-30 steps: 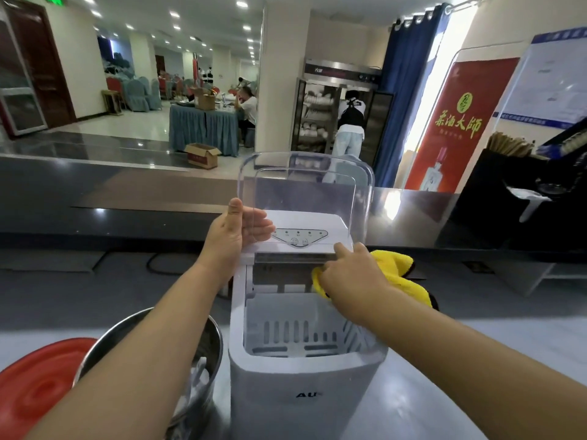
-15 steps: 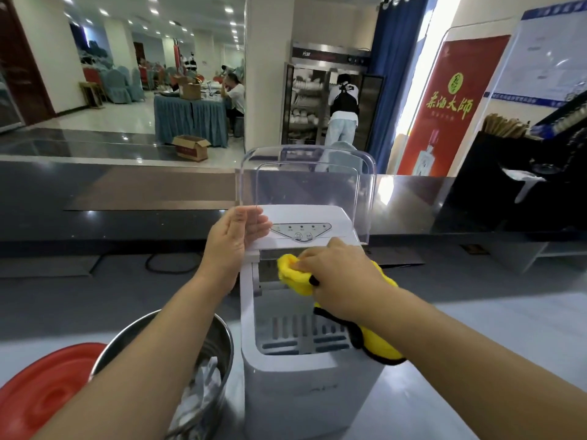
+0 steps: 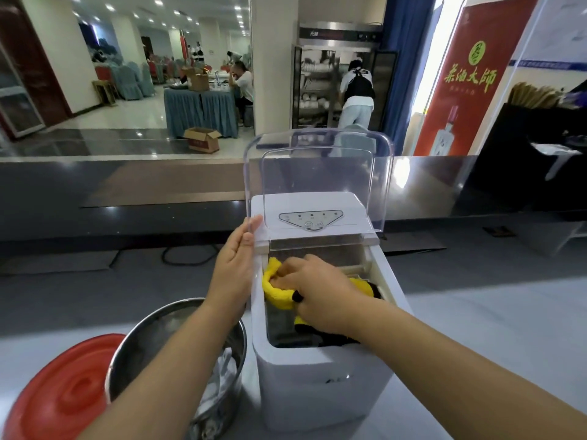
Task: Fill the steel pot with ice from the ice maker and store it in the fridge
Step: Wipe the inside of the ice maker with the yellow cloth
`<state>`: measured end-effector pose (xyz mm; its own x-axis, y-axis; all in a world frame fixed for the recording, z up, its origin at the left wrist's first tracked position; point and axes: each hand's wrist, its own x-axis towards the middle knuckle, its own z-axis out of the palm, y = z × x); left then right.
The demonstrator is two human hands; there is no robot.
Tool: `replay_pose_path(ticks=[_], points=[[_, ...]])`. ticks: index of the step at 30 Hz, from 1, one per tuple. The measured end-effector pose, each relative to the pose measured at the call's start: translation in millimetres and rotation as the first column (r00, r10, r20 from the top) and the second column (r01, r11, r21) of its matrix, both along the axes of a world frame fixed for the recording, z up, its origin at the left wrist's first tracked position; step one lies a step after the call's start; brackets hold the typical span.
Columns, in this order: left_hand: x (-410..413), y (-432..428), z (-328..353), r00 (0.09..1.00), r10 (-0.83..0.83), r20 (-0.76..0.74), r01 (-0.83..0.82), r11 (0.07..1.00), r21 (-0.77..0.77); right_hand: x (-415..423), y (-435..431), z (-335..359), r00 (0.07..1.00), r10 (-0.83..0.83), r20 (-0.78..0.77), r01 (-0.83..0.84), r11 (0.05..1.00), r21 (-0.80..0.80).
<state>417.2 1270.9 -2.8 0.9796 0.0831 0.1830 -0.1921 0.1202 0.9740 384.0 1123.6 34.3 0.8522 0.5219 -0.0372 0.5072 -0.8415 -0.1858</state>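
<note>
A white ice maker (image 3: pixel 320 385) stands on the counter in front of me, its clear lid (image 3: pixel 317 173) raised upright. My left hand (image 3: pixel 235 258) holds the lid's left edge with straight fingers and the thumb against it. Inside the open top of the machine, my right hand (image 3: pixel 314 287) grips a yellow cloth with black trim (image 3: pixel 276 290) and presses it down. The steel pot (image 3: pixel 149 338) sits just left of the machine, partly hidden by my left forearm, with ice (image 3: pixel 219 382) showing inside.
A red round lid (image 3: pixel 60 389) lies at the lower left beside the pot. A dark raised ledge (image 3: pixel 127 198) runs behind the counter. A black cable (image 3: pixel 187 255) loops behind the machine. Beyond are a dining hall, people, and a red banner (image 3: pixel 460 81).
My right hand has moved the yellow cloth from the machine's back rim down into its opening. The left hand has slid slightly lower on the lid edge. The view has shifted closer.
</note>
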Motion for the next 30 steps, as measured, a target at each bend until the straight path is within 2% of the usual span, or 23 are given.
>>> replay_pose_path(ticks=[3, 10, 14, 16, 21, 25, 28, 30], points=[[-1, -5, -3, 1.000, -0.025, 0.014, 0.025, 1.000, -0.011, -6, -3, -5, 0.997, 0.034, -0.071, -0.032, 0.999, 0.035], [1, -4, -4, 0.997, -0.079, 0.009, 0.078, 0.994, 0.072, -11, -8, -10, 0.988, 0.069, -0.136, -0.052, 0.991, 0.122], [1, -4, -3, 0.999, -0.052, -0.010, 0.052, 0.992, 0.119, -12, -17, -10, 0.950, 0.111, -0.291, -0.038, 0.969, 0.245], [-1, -5, -1, 0.999, -0.054, -0.002, 0.054, 0.991, 0.122, -11, -21, -10, 0.929, 0.133, -0.346, -0.041, 0.965, 0.259], [-3, -6, 2, 0.999, -0.049, 0.008, 0.048, 0.990, 0.135, -11, -22, -9, 0.896, 0.109, -0.430, -0.048, 0.988, 0.150], [-5, -1, 4, 0.998, -0.048, 0.026, 0.041, 0.970, 0.240, -11, -23, 0, 0.882, 0.065, -0.466, -0.054, 0.998, 0.038], [-11, 7, 6, 1.000, -0.022, 0.014, 0.019, 0.980, 0.198, -10, -28, 6, 0.917, 0.036, -0.398, -0.056, 0.998, -0.039], [-17, 13, 7, 0.997, 0.076, -0.008, -0.074, 0.988, 0.137, -8, -32, 10, 0.949, -0.014, -0.314, 0.009, 1.000, -0.016]])
